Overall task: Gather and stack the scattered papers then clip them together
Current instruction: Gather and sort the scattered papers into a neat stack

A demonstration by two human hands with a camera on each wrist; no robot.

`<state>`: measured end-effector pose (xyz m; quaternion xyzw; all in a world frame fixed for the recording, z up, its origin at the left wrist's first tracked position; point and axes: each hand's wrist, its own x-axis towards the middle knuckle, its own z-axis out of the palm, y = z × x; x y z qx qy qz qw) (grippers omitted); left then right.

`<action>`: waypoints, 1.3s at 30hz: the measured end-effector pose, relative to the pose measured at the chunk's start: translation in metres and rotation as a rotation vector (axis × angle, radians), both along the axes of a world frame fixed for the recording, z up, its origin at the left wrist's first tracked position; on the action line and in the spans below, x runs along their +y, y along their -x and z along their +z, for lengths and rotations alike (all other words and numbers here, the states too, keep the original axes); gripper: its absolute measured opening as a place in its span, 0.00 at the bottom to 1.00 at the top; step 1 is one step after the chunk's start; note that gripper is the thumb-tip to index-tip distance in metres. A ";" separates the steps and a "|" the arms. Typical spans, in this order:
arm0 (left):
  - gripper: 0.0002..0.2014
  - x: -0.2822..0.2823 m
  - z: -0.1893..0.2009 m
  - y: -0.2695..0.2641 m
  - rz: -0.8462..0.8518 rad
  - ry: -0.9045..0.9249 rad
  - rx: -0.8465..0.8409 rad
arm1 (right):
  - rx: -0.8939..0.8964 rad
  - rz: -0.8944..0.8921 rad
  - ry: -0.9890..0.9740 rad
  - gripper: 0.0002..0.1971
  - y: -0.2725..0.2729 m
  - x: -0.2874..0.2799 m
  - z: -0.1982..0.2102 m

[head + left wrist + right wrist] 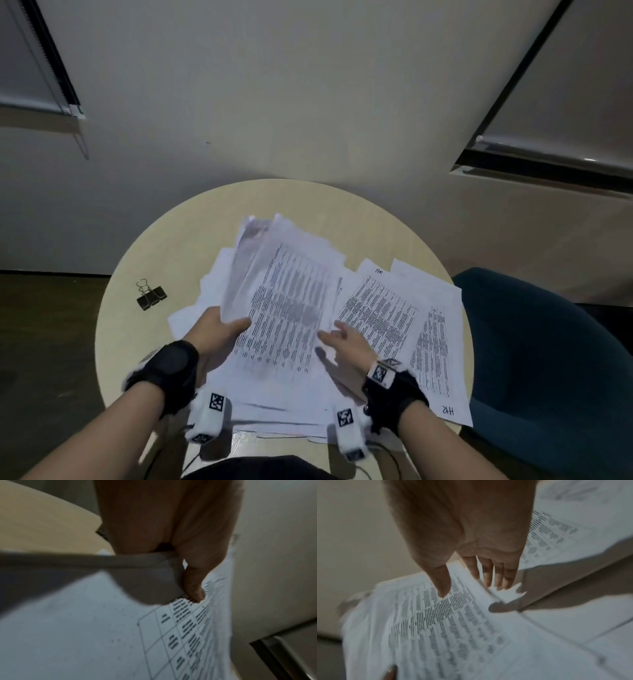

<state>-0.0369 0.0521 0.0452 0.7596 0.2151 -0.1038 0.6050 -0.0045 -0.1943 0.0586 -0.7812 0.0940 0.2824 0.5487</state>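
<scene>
Several papers (284, 308) (long axis away, tilted) leftward.

Bare tabletop (164, 246) round binder clip (151, 296); papers (387, 308) cover ctr/right.

A round, pale wood table (164, 246) is standing close to a plain off-white wall (274, 85), with a dark floor (44, 325) showing at nine o'clock of it. A teal upholstered chair (548, 342) is sitting at three o'clock of the table, just beside its rim. Two windows with dark frames are flanking the wall, one at ten o'clock with a grey roller blind (24, 61) drawn and one at two o'clock with another blind (575, 85), and the room is looking dim.
</scene>
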 end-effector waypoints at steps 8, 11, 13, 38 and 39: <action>0.13 0.001 0.065 -0.037 -0.083 0.124 -0.388 | -0.535 -0.276 -0.274 0.06 -0.034 0.017 0.098; 0.19 0.004 0.067 -0.035 -0.078 0.179 -0.422 | -0.561 -0.229 -0.244 0.08 -0.038 0.015 0.096; 0.23 0.006 0.057 -0.030 -0.088 0.182 -0.395 | -0.518 -0.229 -0.240 0.10 -0.034 0.014 0.088; 0.58 0.040 0.068 -0.042 0.378 -0.287 -0.419 | -0.792 -0.181 -0.048 0.10 -0.045 -0.019 0.096; 0.60 0.044 0.066 -0.038 0.375 -0.104 -0.387 | -0.775 -0.191 -0.108 0.10 -0.044 -0.022 0.091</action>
